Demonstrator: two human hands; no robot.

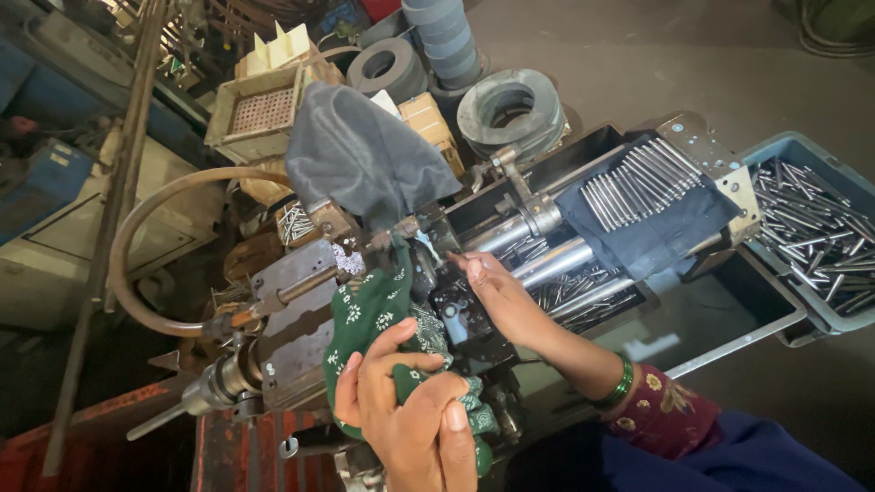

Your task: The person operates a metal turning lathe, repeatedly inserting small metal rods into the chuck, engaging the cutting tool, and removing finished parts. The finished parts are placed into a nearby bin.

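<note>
Green cloth [374, 314] bunched under left hand [401, 401] fingers [387, 342].

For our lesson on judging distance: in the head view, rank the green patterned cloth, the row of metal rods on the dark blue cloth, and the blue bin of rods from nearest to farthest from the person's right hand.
From the right hand:
1. Green patterned cloth, just left, in the left hand.
2. Row of metal rods on the dark blue cloth, up and right.
3. Blue bin of rods, at the far right edge.
</note>
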